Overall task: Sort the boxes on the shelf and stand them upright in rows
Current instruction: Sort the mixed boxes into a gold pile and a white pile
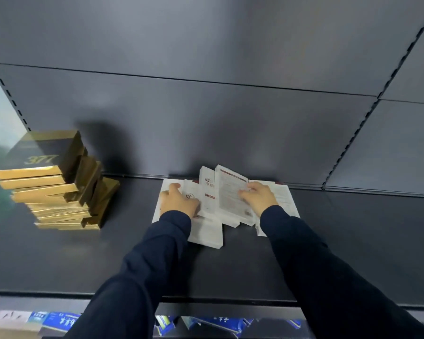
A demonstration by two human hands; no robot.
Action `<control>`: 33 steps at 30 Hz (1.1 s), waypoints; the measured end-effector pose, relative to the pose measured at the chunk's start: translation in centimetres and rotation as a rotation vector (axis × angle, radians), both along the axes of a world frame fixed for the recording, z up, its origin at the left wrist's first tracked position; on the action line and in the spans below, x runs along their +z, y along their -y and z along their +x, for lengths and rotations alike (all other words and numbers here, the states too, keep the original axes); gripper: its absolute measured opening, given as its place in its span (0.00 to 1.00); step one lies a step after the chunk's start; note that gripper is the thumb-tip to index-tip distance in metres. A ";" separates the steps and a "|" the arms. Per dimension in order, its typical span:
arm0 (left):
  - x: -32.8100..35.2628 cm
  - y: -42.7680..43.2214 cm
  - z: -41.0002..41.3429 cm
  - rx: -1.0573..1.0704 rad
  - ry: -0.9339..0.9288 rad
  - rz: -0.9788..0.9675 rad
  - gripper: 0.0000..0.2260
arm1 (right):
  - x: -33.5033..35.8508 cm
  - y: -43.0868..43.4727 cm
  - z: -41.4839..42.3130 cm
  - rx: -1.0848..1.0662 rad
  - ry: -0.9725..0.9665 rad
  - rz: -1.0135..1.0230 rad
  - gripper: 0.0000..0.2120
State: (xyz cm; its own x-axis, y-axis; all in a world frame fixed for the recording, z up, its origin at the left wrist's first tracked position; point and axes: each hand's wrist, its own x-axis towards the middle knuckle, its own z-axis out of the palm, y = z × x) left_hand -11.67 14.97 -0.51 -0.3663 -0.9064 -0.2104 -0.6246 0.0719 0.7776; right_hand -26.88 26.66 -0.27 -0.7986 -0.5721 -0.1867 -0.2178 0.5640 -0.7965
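Lying front-to-back at the shelf's (59, 265) rear edge, boxes (206, 231) sit under both hands: right hand (257, 198) grips a tilted box (230, 192), left hand's (179, 201) hold unclear.

The white boxes (206, 231), flat cartons with red marks and fine print, lie in a loose overlapping heap at the middle of the shelf (353, 253), close against its back edge. Two in the centre are tipped up on end and lean. The gold boxes (49, 189), dark-topped with gilt sides, lie flat in a fanned, slewed stack at the shelf's left end, near the back.
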 end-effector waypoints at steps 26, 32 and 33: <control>-2.6 6.0 3.2 0.038 0.116 0.108 0.24 | -2.4 2.9 5.2 0.402 -1.116 0.397 0.32; -3.2 6.8 3.3 -0.040 0.065 0.176 0.24 | -1.6 2.3 5.0 0.367 -1.296 0.187 0.22; -3.2 6.8 3.4 -0.051 0.062 0.181 0.24 | -1.1 2.2 5.0 0.360 -1.279 0.177 0.21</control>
